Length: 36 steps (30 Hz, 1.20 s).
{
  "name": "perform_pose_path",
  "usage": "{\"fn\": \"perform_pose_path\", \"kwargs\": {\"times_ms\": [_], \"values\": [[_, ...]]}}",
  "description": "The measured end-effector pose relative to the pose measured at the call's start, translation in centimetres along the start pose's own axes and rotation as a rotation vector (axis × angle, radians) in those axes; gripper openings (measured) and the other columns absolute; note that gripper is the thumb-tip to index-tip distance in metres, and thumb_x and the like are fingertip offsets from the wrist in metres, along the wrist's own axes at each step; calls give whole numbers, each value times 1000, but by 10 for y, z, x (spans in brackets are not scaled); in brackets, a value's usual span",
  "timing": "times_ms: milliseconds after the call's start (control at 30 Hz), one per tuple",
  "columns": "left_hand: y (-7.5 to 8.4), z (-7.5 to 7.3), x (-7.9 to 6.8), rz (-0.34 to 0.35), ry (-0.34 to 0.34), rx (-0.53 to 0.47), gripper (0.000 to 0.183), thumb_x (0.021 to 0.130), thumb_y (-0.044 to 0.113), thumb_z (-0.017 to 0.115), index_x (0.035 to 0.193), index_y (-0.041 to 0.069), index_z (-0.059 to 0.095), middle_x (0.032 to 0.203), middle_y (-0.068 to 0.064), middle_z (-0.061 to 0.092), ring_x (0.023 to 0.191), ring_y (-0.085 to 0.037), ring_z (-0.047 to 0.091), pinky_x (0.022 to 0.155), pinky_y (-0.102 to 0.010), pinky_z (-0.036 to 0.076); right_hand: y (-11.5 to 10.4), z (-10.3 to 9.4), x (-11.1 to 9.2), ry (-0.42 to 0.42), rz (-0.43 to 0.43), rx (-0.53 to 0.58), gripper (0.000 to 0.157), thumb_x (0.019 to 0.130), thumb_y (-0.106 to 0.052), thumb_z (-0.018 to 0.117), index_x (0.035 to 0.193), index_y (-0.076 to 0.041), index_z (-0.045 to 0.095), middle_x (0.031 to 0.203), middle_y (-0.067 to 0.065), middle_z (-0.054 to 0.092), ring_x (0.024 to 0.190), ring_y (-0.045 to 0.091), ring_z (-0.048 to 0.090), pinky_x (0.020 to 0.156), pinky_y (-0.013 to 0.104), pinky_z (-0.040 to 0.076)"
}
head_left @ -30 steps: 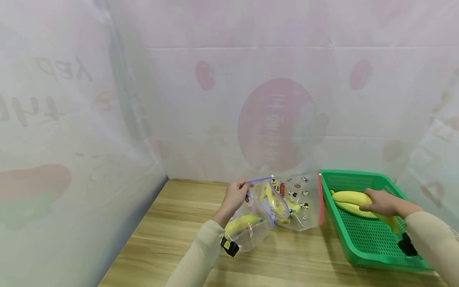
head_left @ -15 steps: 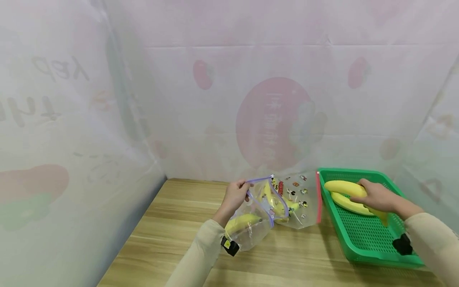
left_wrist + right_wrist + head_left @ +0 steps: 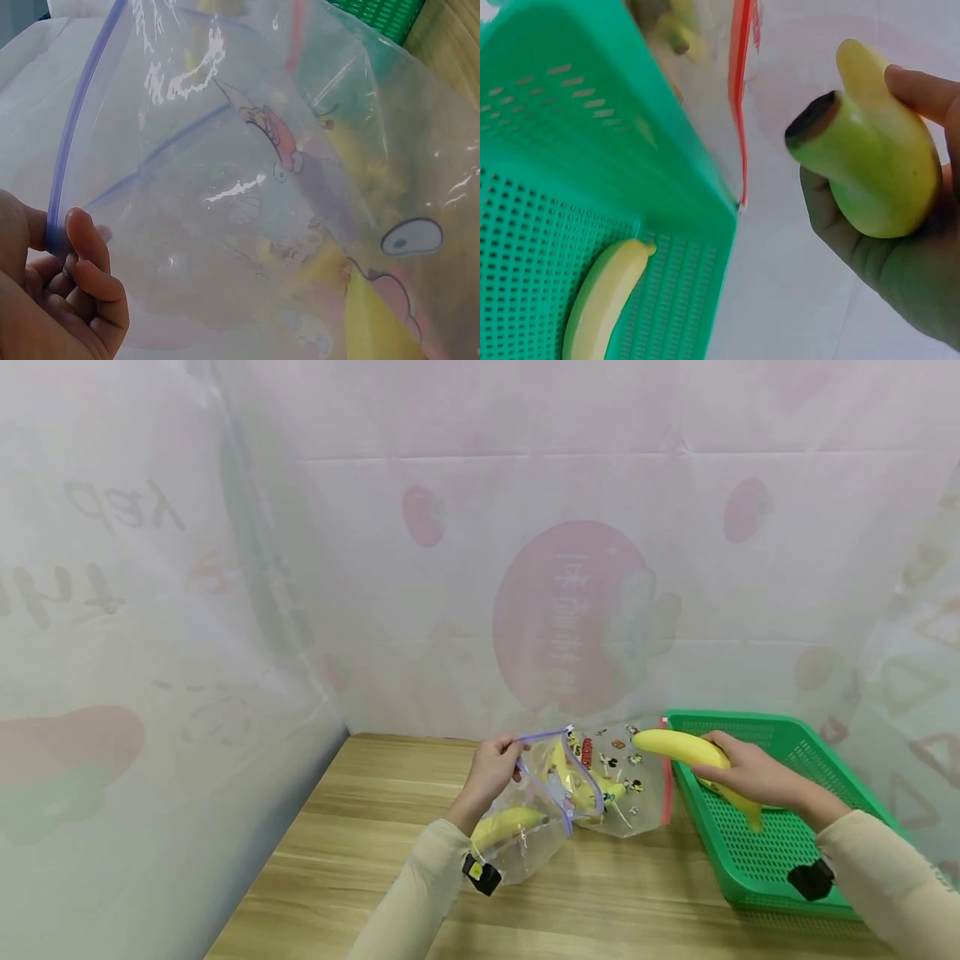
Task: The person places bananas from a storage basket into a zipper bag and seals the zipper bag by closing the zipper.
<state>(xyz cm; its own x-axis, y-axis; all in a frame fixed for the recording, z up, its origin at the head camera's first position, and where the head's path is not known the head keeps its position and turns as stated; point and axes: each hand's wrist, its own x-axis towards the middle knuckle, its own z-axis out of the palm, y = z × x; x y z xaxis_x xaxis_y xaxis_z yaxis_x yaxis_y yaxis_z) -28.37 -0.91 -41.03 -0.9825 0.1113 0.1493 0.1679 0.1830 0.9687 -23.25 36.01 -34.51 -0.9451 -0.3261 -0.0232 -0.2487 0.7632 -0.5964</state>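
Observation:
My left hand (image 3: 492,770) pinches the purple-edged mouth of a clear zip bag (image 3: 525,860), which stands partly open; the same grip on the purple strip shows in the left wrist view. Inside that bag lies a banana (image 3: 506,828). My right hand (image 3: 757,772) holds another banana (image 3: 675,744) above the left rim of a green basket (image 3: 723,860), its dark-ended stem toward the camera in the right wrist view. One more banana (image 3: 607,300) lies in the basket, mostly behind my right hand in the head view.
Behind the purple-edged bag lies a second clear bag (image 3: 630,814) with a red zip edge and cartoon prints, bananas (image 3: 611,792) visible in it. The wooden table (image 3: 360,827) meets a printed white curtain (image 3: 390,610) at the back and left.
My right hand has lifted the banana from the basket and carried it left, toward the bags. The left hand and its bag have stayed in place.

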Motion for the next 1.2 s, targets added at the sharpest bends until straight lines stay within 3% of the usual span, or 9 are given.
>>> {"fn": "perform_pose_path", "kwargs": {"times_ms": [267,667,833,1033,1200], "values": [[1,0,0,-5,-6,-20,23,96,17,51,93,4,70,59,-1,53,49,-12,51,53,-26,44,-21,12,2,-30,-44,57,52,97,-31,54,133,2,36,84,10,55,65,21,54,54,34,47],[4,0,-1,-17,-14,-29,24,96,18,50,94,5,71,60,-2,53,50,-13,51,55,-26,46,-41,27,10,-75,-117,51,51,96,-24,57,135,2,38,94,8,53,72,21,50,60,35,45],[3,0,-1,-10,-14,-32,24,96,17,50,94,4,70,60,-2,53,50,-12,51,54,-26,45,-49,35,15,-88,-129,60,47,95,-23,59,133,-1,41,91,7,54,69,21,51,59,34,46],[3,1,-1,-16,-14,-35,24,97,17,51,94,4,70,61,-2,53,50,-13,51,52,-25,44,-59,46,20,-123,-117,103,53,95,-28,58,138,-3,39,89,9,55,60,20,52,52,34,47],[8,0,-3,-9,-14,-32,24,97,15,50,94,1,70,60,-2,52,50,-12,50,51,-24,44,-65,54,25,-136,-136,126,56,95,-29,59,139,-2,37,93,9,55,66,22,54,52,35,49]]}}
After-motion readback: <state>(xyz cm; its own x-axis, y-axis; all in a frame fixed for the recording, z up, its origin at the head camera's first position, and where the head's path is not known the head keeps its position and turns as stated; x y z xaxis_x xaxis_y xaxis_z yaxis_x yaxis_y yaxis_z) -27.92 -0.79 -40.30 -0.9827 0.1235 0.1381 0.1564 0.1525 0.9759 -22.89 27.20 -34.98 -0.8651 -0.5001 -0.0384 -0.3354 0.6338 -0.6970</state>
